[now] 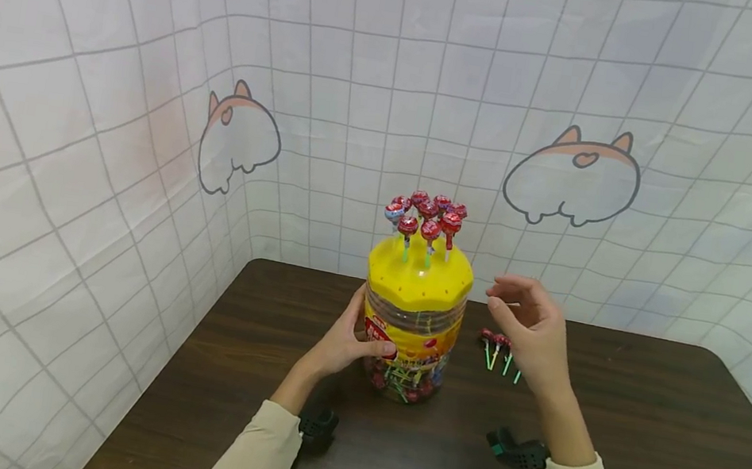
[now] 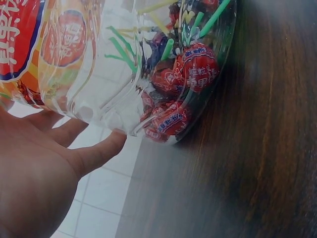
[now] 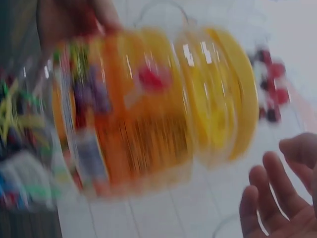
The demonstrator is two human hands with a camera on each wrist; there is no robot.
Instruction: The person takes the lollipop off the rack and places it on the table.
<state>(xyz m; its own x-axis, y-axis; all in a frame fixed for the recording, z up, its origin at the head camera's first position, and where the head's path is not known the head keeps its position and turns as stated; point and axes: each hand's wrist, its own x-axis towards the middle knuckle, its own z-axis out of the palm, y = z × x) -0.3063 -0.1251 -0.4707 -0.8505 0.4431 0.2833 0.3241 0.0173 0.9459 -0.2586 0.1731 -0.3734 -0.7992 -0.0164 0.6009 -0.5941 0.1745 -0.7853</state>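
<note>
A clear plastic lollipop jar (image 1: 410, 343) with a yellow lid (image 1: 419, 277) stands upright on the table. Lollipops (image 1: 430, 231) stick up in a cluster from holes in the lid, and more wrapped ones (image 2: 199, 67) lie inside at the bottom. My left hand (image 1: 350, 335) holds the jar's left side, thumb across the front, fingers round behind. In the left wrist view its fingers (image 2: 104, 151) touch the clear wall. To the right of the lid, my right hand (image 1: 535, 333) hovers apart from the jar, fingers loosely bent and holding nothing.
Several loose lollipops (image 1: 495, 349) lie on the dark wooden table (image 1: 644, 432), right of the jar and partly behind my right hand. A white gridded cloth (image 1: 399, 69) with cartoon drawings hangs behind and to the left of the table.
</note>
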